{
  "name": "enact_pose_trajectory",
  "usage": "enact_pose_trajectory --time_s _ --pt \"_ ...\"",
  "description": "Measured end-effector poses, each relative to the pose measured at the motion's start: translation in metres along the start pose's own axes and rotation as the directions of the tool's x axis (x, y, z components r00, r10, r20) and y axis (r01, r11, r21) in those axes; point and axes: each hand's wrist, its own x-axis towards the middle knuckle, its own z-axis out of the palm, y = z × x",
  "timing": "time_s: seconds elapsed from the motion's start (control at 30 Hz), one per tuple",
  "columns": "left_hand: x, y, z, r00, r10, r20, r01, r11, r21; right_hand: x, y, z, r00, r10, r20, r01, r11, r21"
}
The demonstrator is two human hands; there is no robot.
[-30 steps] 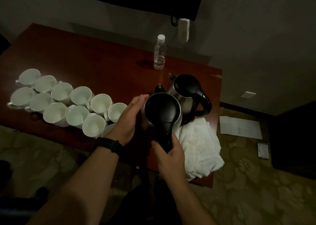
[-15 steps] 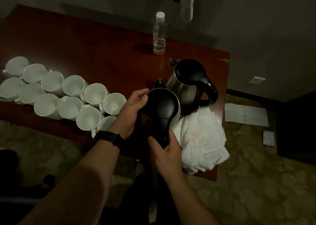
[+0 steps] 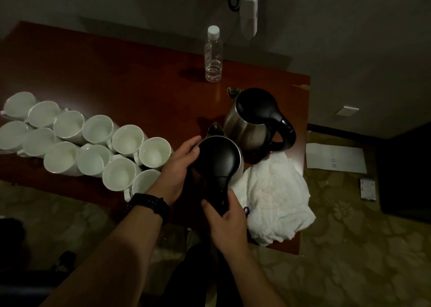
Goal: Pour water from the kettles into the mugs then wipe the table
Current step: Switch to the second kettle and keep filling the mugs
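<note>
Reddish-brown wooden table (image 3: 116,73), right hand (image 3: 227,227) gripping the handle of a black-lidded steel kettle (image 3: 219,157), left hand (image 3: 177,169) pressing near-straight fingers (image 3: 192,143) against its side — white ceramic mugs (image 3: 95,129) clustering just left of that hand

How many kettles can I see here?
2. The near kettle is in front, its handle gripped by the right hand, the left hand resting against its side. The far kettle stands just behind it, to the right, beside the white cloth.
</note>
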Motion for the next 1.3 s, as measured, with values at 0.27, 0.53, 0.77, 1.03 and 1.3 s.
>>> enact_pose_trajectory --time_s 0.27,0.53,0.77,1.03,1.3 --pt "0.006 0.007 0.002 1.0 -0.006 -0.022 0.008 0.997 0.075 0.007 -0.006 0.012 1.0 -0.009 -0.019 0.008 0.998 -0.069" --pt "0.008 0.014 0.002 0.999 0.016 -0.05 -0.01 0.993 0.118 0.014 -0.017 -0.012 0.999 0.045 0.026 -0.038 0.975 -0.218" --pt "0.024 0.041 0.005 0.999 0.038 0.02 -0.041 0.988 0.151 0.03 -0.047 -0.056 0.992 0.03 -0.127 -0.061 0.965 -0.255" --pt "0.049 0.07 0.024 0.994 0.047 0.097 -0.074 0.953 0.295 0.067 -0.073 -0.066 0.973 0.014 -0.231 -0.081 0.956 -0.281" --pt "0.087 0.085 0.048 0.995 0.023 0.099 -0.059 0.925 0.376 0.107 -0.085 -0.091 0.959 -0.044 -0.281 -0.03 0.967 -0.254"
